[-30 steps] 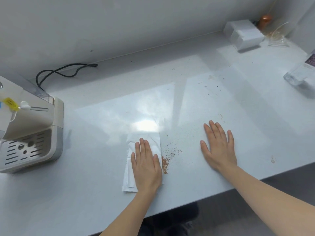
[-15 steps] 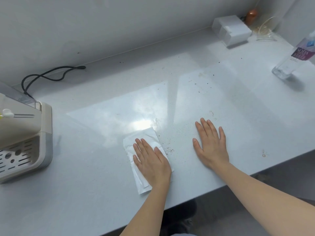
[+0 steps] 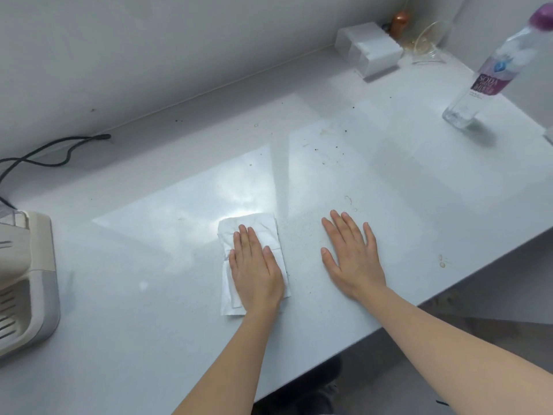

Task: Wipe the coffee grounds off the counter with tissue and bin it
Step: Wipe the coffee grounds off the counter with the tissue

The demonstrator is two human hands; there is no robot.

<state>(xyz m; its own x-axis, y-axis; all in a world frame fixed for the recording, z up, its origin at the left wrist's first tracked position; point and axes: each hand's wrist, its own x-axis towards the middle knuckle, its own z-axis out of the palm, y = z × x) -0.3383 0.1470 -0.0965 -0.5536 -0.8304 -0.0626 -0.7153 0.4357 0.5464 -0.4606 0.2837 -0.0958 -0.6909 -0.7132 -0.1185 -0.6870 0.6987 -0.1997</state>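
A folded white tissue (image 3: 254, 226) lies flat on the grey counter (image 3: 149, 265) near its front edge. My left hand (image 3: 256, 268) presses palm-down on the tissue, fingers together, and covers most of it. A thin scatter of fine coffee grounds (image 3: 302, 232) shows between my two hands, with a dark line of grounds along the tissue's right edge. My right hand (image 3: 351, 256) rests flat on the bare counter to the right, fingers spread, holding nothing. No bin is in view.
A beige coffee machine (image 3: 24, 280) stands at the left edge, with a black cable (image 3: 54, 151) behind it. A clear bottle (image 3: 484, 76) stands far right, a white box (image 3: 369, 47) at the back right. Dark specks dot the middle of the counter (image 3: 329, 145), and a small stain (image 3: 442, 260) sits near its front edge.
My left hand slid the tissue to the right over the brown pile of grounds, which no longer shows; only fine specks remain. My right hand stayed flat. The view shifted right.
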